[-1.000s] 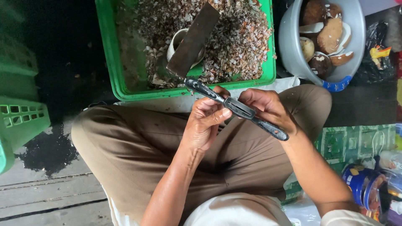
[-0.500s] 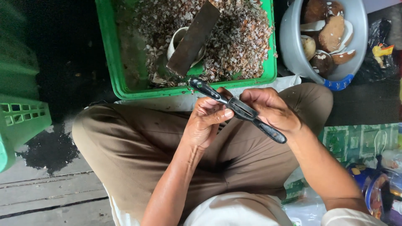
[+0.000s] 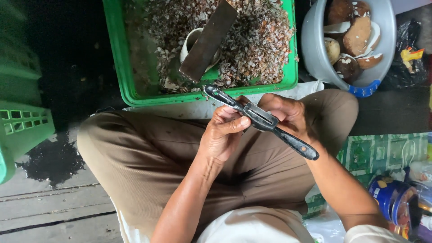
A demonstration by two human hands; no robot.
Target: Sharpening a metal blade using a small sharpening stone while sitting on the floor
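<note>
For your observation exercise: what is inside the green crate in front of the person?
The green crate holds a heap of brown and white shavings, a dark flat board and a white cup partly under it. The bottom is covered.

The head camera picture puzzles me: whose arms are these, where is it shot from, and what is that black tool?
There is no machine here. A person wears a camera on the head, so you look down at their own lap and two bare hands. The left hand and the right hand both grip a long black two-handled tool with a metal blade in the middle, held over the knees. In front sits a green crate full of brownish shavings, with a dark flat board and a white cup in it. To the right a grey bowl holds coconut pieces.
</note>
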